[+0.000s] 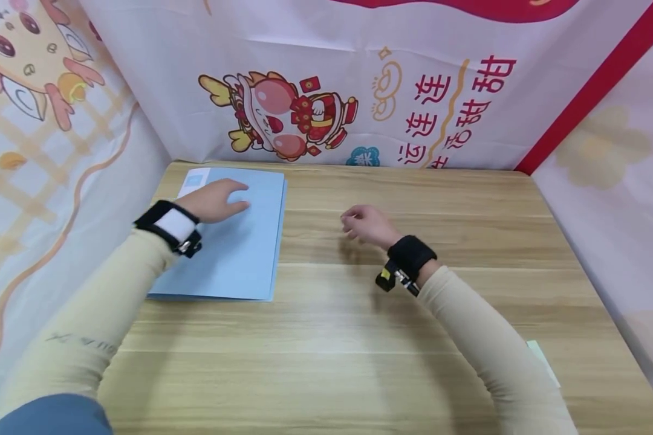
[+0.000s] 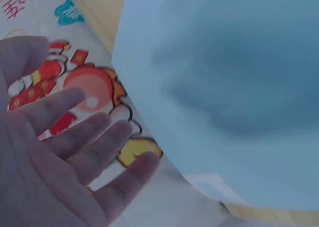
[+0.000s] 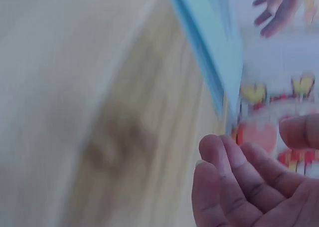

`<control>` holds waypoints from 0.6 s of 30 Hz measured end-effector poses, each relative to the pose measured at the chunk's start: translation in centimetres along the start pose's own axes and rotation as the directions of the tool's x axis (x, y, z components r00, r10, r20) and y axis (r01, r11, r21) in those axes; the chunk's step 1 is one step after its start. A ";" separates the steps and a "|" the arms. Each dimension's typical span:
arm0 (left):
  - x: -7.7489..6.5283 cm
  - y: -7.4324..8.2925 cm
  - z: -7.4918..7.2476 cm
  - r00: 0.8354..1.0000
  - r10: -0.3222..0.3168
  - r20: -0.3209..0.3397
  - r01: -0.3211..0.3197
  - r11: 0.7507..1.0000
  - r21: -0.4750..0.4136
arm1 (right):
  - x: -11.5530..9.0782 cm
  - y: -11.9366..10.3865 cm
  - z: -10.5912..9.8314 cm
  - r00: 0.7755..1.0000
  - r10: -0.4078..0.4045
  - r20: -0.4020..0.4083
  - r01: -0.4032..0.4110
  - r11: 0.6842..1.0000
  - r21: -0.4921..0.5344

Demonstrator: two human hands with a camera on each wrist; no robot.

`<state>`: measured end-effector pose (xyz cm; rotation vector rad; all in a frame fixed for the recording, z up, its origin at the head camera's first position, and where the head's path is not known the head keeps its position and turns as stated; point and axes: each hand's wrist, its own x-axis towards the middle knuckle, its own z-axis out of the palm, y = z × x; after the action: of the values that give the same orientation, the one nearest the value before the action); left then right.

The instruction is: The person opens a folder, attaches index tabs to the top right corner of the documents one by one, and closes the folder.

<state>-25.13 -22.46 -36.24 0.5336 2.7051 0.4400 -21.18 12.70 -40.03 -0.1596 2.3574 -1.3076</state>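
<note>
A light blue folder (image 1: pixel 239 254) lies closed at the left of the wooden table, a white label (image 1: pixel 196 179) at its far left corner. Over the folder's upper part hovers my left hand (image 1: pixel 213 200), thumb and fingers spread apart, holding nothing. The left wrist view shows that hand (image 2: pixel 65 152) with loosely bent fingers beside the folder (image 2: pixel 239 157) and its shadow. To the right of the folder, above the bare wood, is my right hand (image 1: pixel 371 226). Its fingers (image 3: pixel 234 172) are gently bent with the thumb apart, and nothing is in it.
The wooden table (image 1: pixel 326 362) reaches to a white printed cloth (image 1: pixel 185 72) hung along the back. More cloth closes off the left and right sides. A pale green slip (image 1: pixel 543 362) lies near the right edge, partly behind my right forearm.
</note>
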 end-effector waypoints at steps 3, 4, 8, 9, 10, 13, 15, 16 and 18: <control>-2.6 -2.0 -0.2 1.000 0.000 -0.015 0.000 1.000 -0.016 | -0.6 -0.6 2.6 0.997 0.011 0.082 -0.023 0.990 0.139; -3.5 -2.7 -0.2 1.000 -0.005 -0.018 0.004 1.000 -0.021 | -0.9 -0.8 3.5 0.993 0.013 0.115 -0.035 0.981 0.190; -6.4 -5.4 -0.1 0.999 -0.035 -0.030 0.035 0.999 -0.032 | -2.0 -1.8 7.2 0.974 0.022 0.225 -0.103 0.929 0.355; -7.0 -6.1 0.0 0.998 -0.044 -0.034 0.042 0.999 -0.032 | -2.3 -2.0 8.0 0.968 0.025 0.249 -0.123 0.914 0.387; -7.5 -6.9 0.1 0.998 -0.051 -0.037 0.050 0.998 -0.029 | -2.6 -2.1 8.9 0.964 0.025 0.264 -0.136 0.902 0.409; -9.0 -8.7 0.7 0.995 -0.098 -0.010 0.097 0.992 -0.076 | -3.2 -2.4 11.2 0.954 0.031 0.299 -0.167 0.882 0.441; -9.8 -9.6 1.4 0.989 -0.149 0.027 0.151 0.980 -0.133 | -3.5 -2.4 12.2 0.951 0.033 0.309 -0.178 0.873 0.455; -10.2 -9.9 1.9 0.982 -0.180 0.053 0.186 0.969 -0.164 | -3.6 -2.4 12.6 0.949 0.033 0.315 -0.182 0.870 0.458; -10.7 -10.4 2.6 0.967 -0.235 0.097 0.251 0.941 -0.225 | -3.7 -2.3 13.2 0.945 0.040 0.326 -0.199 0.858 0.474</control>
<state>-17.99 -35.40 -39.39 0.1428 2.5609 0.6495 -12.50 2.22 -42.98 -0.0443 1.6763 -1.6511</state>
